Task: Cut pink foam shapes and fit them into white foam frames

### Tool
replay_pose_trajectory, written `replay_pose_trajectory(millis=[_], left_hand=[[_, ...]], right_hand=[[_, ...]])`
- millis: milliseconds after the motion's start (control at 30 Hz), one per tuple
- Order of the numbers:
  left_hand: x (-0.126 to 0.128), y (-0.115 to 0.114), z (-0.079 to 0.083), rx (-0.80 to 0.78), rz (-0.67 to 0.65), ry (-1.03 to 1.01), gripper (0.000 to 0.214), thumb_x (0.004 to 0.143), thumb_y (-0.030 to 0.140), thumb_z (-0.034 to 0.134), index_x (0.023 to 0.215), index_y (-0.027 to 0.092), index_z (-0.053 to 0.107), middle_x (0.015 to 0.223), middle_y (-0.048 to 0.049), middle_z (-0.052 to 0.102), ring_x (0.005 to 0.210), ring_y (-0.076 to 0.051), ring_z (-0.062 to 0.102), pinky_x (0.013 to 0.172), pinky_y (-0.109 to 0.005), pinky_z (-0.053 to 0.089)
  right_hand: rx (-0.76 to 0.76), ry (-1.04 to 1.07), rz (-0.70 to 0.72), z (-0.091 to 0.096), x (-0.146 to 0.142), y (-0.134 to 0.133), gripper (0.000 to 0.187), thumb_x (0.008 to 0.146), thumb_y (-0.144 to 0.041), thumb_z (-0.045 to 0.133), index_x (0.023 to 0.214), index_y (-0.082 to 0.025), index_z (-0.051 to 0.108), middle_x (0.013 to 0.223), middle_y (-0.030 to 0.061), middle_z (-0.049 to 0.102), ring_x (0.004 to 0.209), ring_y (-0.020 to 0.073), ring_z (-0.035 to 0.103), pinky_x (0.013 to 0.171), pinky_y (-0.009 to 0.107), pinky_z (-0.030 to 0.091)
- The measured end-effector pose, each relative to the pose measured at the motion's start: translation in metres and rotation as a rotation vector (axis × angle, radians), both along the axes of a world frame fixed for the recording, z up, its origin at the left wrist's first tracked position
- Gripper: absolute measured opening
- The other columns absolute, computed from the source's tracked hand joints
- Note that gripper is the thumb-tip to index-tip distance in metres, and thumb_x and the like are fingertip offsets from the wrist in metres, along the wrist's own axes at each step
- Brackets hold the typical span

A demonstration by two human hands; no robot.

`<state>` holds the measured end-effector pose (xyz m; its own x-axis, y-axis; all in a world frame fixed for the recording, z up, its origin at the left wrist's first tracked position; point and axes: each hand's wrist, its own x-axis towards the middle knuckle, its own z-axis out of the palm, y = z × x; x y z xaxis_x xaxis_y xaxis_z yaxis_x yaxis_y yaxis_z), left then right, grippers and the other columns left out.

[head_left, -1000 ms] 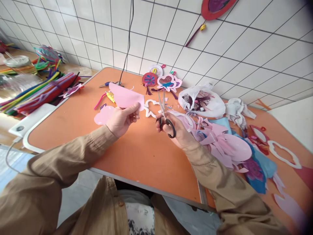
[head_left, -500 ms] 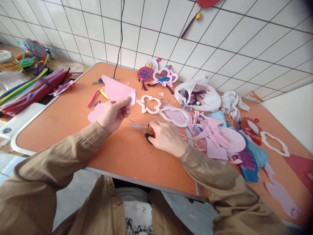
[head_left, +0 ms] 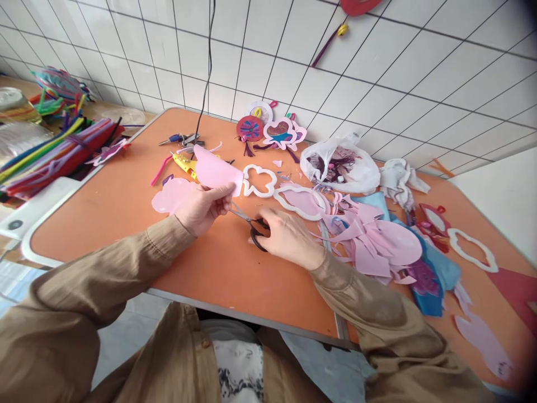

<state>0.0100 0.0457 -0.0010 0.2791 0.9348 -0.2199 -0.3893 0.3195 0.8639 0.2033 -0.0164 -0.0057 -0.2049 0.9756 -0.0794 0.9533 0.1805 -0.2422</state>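
Between the thumb and fingers of my left hand (head_left: 206, 206) is a pale pink sheet (head_left: 216, 169), slightly curled, its far end raised over the table. My right hand (head_left: 290, 235) has its fingers in the black handles of a pair of scissors (head_left: 247, 218). The blades point left toward the sheet's lower edge, and their tips are hidden at my left fingers. Beneath and beside my left wrist lies a pink cut-out shape (head_left: 172, 195). A white cloud-shaped foam frame (head_left: 272, 189) is just right of the sheet.
Pink scraps (head_left: 369, 246) pile up at the right, by a white plastic bag (head_left: 363, 168). A yellow glue gun (head_left: 184, 164) and a screwdriver (head_left: 170, 140) lie behind the sheet. Finished ornaments (head_left: 250, 130) stand against the tiled wall. Colourful pipe cleaners (head_left: 71, 148) fill the left side.
The pink sheet and my left hand have shifted right, toward the scissors. The scissors have closed somewhat, their blades now meeting the sheet's edge. The glue gun is more exposed.
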Motion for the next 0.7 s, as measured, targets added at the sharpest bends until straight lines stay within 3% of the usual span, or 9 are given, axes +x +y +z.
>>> replay_pose_trajectory(millis=[133, 267, 500, 600, 700], left_hand=[[0.001, 0.0, -0.006, -0.01, -0.03, -0.009, 0.046, 0.046, 0.04, 0.101, 0.061, 0.013, 0.066, 0.054, 0.0012, 0.059, 0.047, -0.006, 0.052, 0.044, -0.019, 0.041], [0.001, -0.002, -0.01, 0.005, -0.056, 0.003, 0.045, 0.049, 0.04, 0.1, 0.063, 0.013, 0.067, 0.057, 0.0001, 0.06, 0.049, -0.007, 0.054, 0.046, -0.02, 0.042], [0.005, -0.008, -0.005, -0.002, -0.079, 0.028, 0.045, 0.048, 0.042, 0.099, 0.059, 0.013, 0.067, 0.054, 0.0002, 0.059, 0.047, -0.008, 0.051, 0.045, -0.021, 0.039], [0.008, -0.012, -0.002, -0.006, -0.1, 0.049, 0.042, 0.05, 0.039, 0.097, 0.054, 0.014, 0.063, 0.052, 0.0, 0.058, 0.045, -0.007, 0.051, 0.045, -0.021, 0.04], [0.009, -0.015, -0.003, -0.028, -0.136, 0.075, 0.036, 0.054, 0.034, 0.094, 0.055, 0.014, 0.064, 0.051, -0.0001, 0.058, 0.044, -0.008, 0.051, 0.045, -0.022, 0.04]], right_hand=[[-0.011, -0.037, 0.041, -0.002, 0.001, 0.0, 0.022, 0.089, -0.029, 0.068, 0.107, -0.016, 0.072, 0.11, 0.0129, 0.073, 0.094, 0.0262, 0.072, 0.074, 0.031, 0.046], [-0.079, 0.056, 0.068, 0.001, 0.004, 0.002, 0.021, 0.085, -0.021, 0.07, 0.105, -0.015, 0.073, 0.096, 0.0089, 0.076, 0.086, 0.0226, 0.07, 0.071, 0.029, 0.044], [-0.152, 0.243, 0.163, -0.001, 0.016, 0.006, 0.035, 0.078, -0.009, 0.069, 0.112, -0.017, 0.077, 0.087, 0.0044, 0.075, 0.077, 0.0182, 0.067, 0.072, 0.028, 0.047], [-0.152, 0.455, 0.08, -0.004, 0.016, 0.006, 0.028, 0.08, -0.017, 0.07, 0.108, -0.016, 0.076, 0.088, 0.0061, 0.076, 0.077, 0.019, 0.068, 0.073, 0.031, 0.052], [-0.122, 0.815, -0.017, -0.003, 0.012, 0.006, 0.029, 0.085, -0.034, 0.069, 0.106, -0.015, 0.073, 0.091, 0.0081, 0.076, 0.078, 0.0196, 0.07, 0.071, 0.033, 0.055]])
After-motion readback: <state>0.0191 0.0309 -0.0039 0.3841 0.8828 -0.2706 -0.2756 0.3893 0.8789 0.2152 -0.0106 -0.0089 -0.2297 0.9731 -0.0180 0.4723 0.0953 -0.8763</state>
